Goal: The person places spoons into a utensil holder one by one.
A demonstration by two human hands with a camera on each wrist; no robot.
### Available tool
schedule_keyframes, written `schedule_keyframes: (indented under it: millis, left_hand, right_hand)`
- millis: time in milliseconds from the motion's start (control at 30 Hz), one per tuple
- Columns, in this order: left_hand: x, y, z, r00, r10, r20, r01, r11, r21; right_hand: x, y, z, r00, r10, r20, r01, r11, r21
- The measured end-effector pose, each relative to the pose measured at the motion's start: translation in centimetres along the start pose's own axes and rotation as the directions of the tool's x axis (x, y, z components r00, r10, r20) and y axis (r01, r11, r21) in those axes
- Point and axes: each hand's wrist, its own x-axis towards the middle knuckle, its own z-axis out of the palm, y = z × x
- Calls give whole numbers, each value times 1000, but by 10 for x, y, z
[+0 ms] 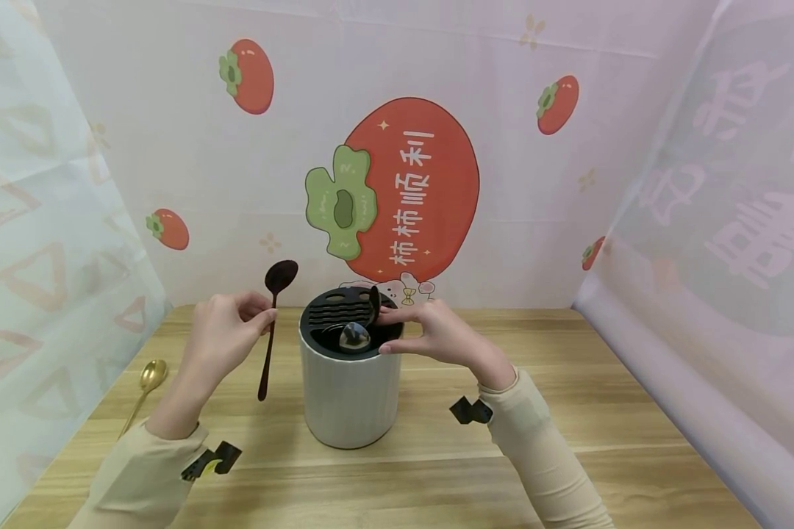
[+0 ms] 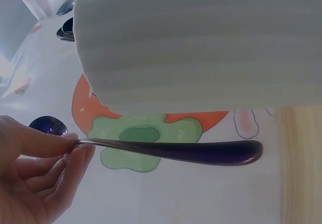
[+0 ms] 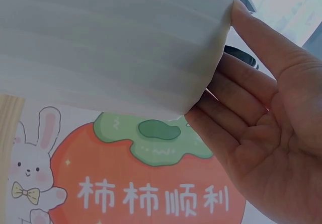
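My left hand (image 1: 228, 330) pinches a dark spoon (image 1: 269, 353) below its bowl, left of a white ribbed utensil holder (image 1: 349, 404). The spoon is nearly upright, bowl up, apart from the holder. In the left wrist view, thumb and fingers meet at the narrow neck of the spoon (image 2: 201, 152). My right hand (image 1: 440, 334) rests at the right side of the holder's black slotted top (image 1: 324, 334), thumb at the near rim and fingers farther back. The right wrist view shows its fairly straight fingers along the holder's edge (image 3: 151, 48). A silver spoon bowl (image 1: 354, 336) and a dark utensil (image 1: 374, 305) stick out of the holder.
A gold spoon (image 1: 151, 378) lies on the wooden table (image 1: 450, 470) at the left, partly hidden by my left arm. Behind the table hangs a white backdrop (image 1: 503, 242) printed with persimmons. White cloth (image 1: 688, 294) closes off the right side.
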Motion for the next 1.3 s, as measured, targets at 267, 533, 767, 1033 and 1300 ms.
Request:
schedule_keyframes:
  millis: [267, 533, 767, 1033, 1300]
  left_hand:
    - [3, 9, -1, 1000, 9, -17, -10, 999, -30]
    - [7, 20, -5, 998, 7, -67, -12, 997, -77]
    - [9, 28, -7, 996, 11, -94, -20, 996, -89]
    - [11, 35, -9, 991, 17, -132, -34, 992, -123]
    - [13, 41, -11, 979, 39, -198, -76, 981, -180]
  right_hand:
    - [-1, 0, 0, 1000, 7, 2, -7, 1000, 10]
    - [-1, -1, 0, 1000, 3, 0, -3, 1000, 6]
    - [-1, -1, 0, 1000, 10, 3, -10, 1000, 5]
    - [-1, -1, 0, 1000, 14, 6, -14, 1000, 14]
    - [-1, 0, 0, 1000, 7, 6, -7, 1000, 16]
